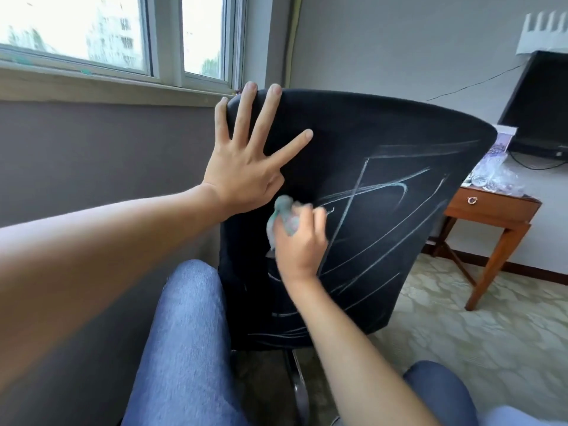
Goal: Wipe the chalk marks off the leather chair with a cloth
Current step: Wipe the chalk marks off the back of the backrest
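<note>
The black leather chair [362, 127] stands with its back facing me, filling the middle of the view. White chalk marks [396, 210] cross its right and lower parts in long curved lines. My left hand [246, 167] lies flat with spread fingers on the chair's upper left edge. My right hand [299, 241] is closed on a crumpled pale blue-green cloth [284, 215] and presses it against the chair back at the left end of the marks. The upper left of the chair back shows no chalk.
A wooden side table [491, 210] with a drawer stands to the right, holding plastic-wrapped items and a dark monitor [538, 103]. A window [123, 35] and grey wall are at the left. My knees in blue jeans [184, 333] are below. Patterned carpet [461, 327] covers the floor.
</note>
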`<state>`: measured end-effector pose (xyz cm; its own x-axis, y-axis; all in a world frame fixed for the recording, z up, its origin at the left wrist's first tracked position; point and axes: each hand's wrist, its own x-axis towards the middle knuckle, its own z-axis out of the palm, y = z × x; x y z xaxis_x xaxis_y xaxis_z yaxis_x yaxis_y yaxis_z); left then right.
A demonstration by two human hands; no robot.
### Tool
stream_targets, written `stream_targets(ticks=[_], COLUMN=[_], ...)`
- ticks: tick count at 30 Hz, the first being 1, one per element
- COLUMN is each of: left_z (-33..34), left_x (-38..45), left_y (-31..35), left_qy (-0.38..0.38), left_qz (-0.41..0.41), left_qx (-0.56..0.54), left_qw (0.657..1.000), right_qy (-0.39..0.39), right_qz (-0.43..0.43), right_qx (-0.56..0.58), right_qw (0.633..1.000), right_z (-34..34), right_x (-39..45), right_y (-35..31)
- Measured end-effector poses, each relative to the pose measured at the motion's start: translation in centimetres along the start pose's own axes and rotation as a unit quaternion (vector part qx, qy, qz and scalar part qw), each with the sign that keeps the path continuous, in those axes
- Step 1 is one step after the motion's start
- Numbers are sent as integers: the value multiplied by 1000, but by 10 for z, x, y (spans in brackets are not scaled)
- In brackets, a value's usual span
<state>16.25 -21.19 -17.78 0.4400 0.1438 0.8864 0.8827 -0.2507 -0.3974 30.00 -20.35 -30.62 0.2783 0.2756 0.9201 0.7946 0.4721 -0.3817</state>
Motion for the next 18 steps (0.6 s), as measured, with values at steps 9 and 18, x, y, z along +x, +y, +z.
stream_targets(ticks=[9,18], left_z=[2,18], left_x=[1,-28], left_y=[7,49], left_qy=[-9,-105], left_qz=[8,164], left_qx=[13,62], left_qw=[1000,979], right_qy=[43,-129], right_qz=[29,48], right_qx=[-32,-33], right_qw=[998,990], right_z=[-25,-38], right_x=[38,-43], right_y=[20,64])
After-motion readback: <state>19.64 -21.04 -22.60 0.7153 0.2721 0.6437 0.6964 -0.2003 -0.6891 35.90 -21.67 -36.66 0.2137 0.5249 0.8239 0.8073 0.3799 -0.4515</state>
